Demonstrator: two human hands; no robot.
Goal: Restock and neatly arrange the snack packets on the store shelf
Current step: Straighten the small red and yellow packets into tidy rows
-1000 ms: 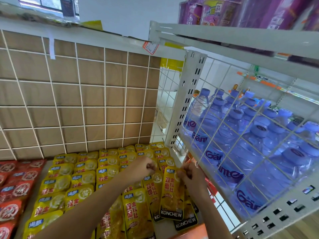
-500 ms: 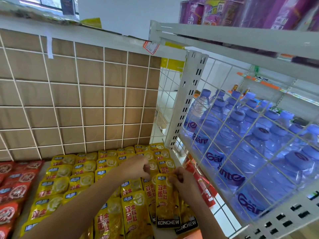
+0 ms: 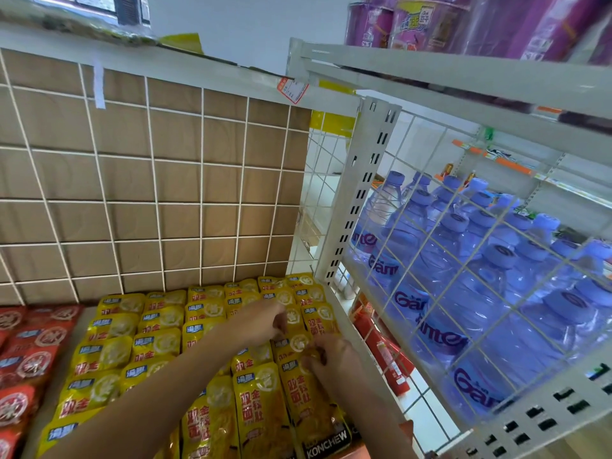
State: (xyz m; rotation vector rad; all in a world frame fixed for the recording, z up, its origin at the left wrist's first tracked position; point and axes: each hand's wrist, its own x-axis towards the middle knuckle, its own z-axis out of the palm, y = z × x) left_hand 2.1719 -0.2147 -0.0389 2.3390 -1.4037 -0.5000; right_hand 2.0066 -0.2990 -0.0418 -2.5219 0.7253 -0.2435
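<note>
Yellow snack packets [image 3: 159,346] lie in overlapping rows on the shelf floor, several rows deep. My right hand [image 3: 331,354] pinches the top edge of one yellow packet [image 3: 308,402] in the rightmost row, near the wire side wall. My left hand [image 3: 261,321] sits just up and left of it, fingers curled onto the top of a neighbouring yellow packet [image 3: 293,342] in the same row. Both forearms cover packets in the middle rows.
Red snack packets [image 3: 23,356] fill the shelf's left part. A brown panel behind a white wire grid [image 3: 159,193] forms the back wall. A wire side wall [image 3: 430,293] on the right fences off blue water bottles [image 3: 480,293]. Purple tubs [image 3: 414,21] stand overhead.
Both hands have slid slightly toward the back along the right row, staying close together on the yellow packets. The view has tilted a little.
</note>
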